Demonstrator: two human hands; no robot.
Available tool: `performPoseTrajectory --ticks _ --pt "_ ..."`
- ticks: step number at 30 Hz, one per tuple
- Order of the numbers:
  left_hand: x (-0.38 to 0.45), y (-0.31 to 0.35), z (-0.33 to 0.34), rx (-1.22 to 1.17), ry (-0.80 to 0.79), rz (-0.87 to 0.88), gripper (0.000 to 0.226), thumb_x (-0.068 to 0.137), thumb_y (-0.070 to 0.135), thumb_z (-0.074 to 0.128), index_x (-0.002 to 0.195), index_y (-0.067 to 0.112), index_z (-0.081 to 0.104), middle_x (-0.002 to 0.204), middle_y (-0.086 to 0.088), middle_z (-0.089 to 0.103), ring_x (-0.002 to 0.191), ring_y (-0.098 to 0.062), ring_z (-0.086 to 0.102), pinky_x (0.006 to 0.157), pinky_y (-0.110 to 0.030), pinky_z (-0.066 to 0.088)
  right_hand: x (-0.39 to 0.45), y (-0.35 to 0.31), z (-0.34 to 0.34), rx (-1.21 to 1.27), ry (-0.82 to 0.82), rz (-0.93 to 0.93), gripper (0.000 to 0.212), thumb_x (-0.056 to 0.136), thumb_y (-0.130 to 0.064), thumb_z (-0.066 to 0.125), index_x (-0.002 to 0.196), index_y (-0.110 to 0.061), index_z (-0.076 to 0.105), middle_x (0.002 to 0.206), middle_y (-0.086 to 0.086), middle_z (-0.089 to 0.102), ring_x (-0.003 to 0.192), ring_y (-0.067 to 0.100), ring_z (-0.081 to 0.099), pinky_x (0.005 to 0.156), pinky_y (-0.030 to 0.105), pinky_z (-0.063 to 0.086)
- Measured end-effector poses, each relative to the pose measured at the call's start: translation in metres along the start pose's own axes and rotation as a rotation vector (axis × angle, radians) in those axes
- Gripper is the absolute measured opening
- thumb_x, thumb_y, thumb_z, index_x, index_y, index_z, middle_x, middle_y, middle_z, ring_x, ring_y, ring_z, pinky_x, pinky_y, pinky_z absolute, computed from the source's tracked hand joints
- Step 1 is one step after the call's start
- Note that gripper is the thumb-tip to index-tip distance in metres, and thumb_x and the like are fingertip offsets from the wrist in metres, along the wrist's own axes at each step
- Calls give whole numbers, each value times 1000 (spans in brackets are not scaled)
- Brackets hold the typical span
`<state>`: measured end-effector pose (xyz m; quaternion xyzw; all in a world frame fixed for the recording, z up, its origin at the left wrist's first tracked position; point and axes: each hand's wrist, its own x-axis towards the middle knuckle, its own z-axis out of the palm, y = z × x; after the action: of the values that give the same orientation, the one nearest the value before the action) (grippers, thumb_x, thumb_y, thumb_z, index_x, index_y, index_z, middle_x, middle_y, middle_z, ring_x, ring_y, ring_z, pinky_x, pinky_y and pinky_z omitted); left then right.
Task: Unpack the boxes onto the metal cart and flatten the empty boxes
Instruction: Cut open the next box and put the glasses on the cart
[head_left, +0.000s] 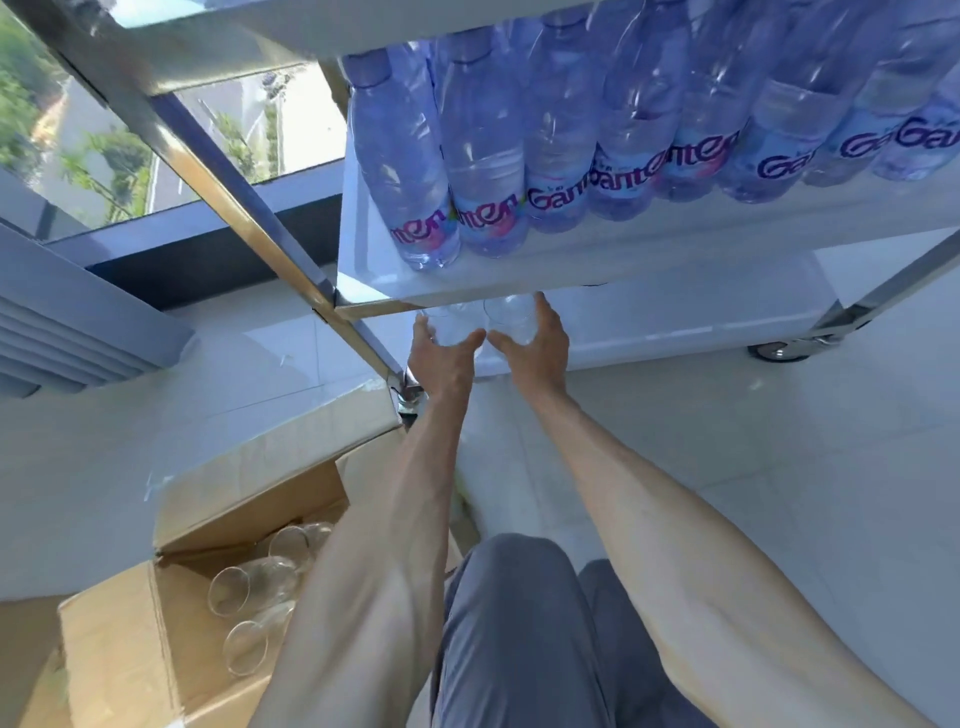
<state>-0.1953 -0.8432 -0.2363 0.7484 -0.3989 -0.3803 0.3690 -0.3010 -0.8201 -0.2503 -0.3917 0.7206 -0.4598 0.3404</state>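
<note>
Both my arms reach forward to the bottom shelf (675, 322) of the metal cart. My left hand (441, 353) grips a clear glass (447, 325), and my right hand (535, 348) grips a second clear glass (511, 317) beside it. Both glasses sit at the shelf's front left corner, partly hidden under the middle shelf (571, 270). An open cardboard box (135, 639) lies on the floor at lower left, with several clear glasses (254, 582) lying inside it.
The middle shelf carries a row of blue water bottles (561, 145). A cart post (249, 218) runs diagonally down to a caster (410, 400) next to the box flap. Another caster (779, 351) is at right. A window and white tiled floor surround the cart. My knees (519, 623) are at the bottom.
</note>
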Motion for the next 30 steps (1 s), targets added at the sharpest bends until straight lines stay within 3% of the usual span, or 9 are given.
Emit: performPoseTrajectory --ticks 6,12,16,19,22,25,26,28,30 --pt "30 -9 17 65 -8 -39 76 66 35 87 130 14 52 124 -7 61 118 -25 58 99 -39 48 32 10 14 -42 21 -38 62 72 -26 84 124 -7 56 114 7 62 110 24 56 84 16 32" --pt "35 -13 27 41 -18 -38 61 71 29 84 116 11 48 109 -10 59 109 -31 58 84 -36 47 44 6 23 -19 63 -7 66 69 -14 85 126 1 55 119 15 62 112 28 56 92 21 36" --pt "42 -9 32 66 -48 -36 61 75 25 83 123 12 48 113 0 55 114 -26 57 93 -33 46 47 21 25 -88 13 58 58 74 -15 81 123 2 56 118 16 62 111 32 58 94 33 43" --pt "51 -2 36 115 -44 -82 61 77 27 82 126 7 51 122 -8 59 115 -25 56 97 -33 44 52 21 25 -100 23 96 61 73 -18 83 125 -1 56 117 15 63 110 31 59 92 30 41" --pt "56 6 36 142 -96 -120 35 77 22 83 102 7 64 101 -4 60 95 -18 56 88 -33 47 49 19 29 -110 54 88 64 73 -17 83 129 -3 54 122 13 62 114 28 57 93 26 39" --pt "42 14 29 216 -105 -154 30 78 15 79 75 16 50 93 -5 51 87 -18 51 75 -31 44 40 10 21 -195 -19 138 47 75 -5 71 119 2 55 118 16 60 112 34 56 89 33 41" --pt "34 16 27 224 -101 -134 25 78 12 76 86 15 52 97 -4 50 89 -19 51 78 -30 46 37 8 18 -213 -28 159 44 75 0 66 117 3 53 118 18 58 111 36 55 88 36 42" --pt "20 20 19 225 -98 -103 55 76 9 71 126 12 47 105 -2 50 100 -24 55 87 -35 50 27 -3 8 -203 -47 213 51 73 5 59 123 -1 50 120 18 56 112 37 55 89 38 43" --pt "10 23 10 225 -74 -102 70 79 7 65 142 13 35 108 -1 49 105 -27 55 82 -33 47 23 -10 2 -207 -74 248 59 72 6 57 129 -5 45 121 18 55 110 37 55 88 38 44"
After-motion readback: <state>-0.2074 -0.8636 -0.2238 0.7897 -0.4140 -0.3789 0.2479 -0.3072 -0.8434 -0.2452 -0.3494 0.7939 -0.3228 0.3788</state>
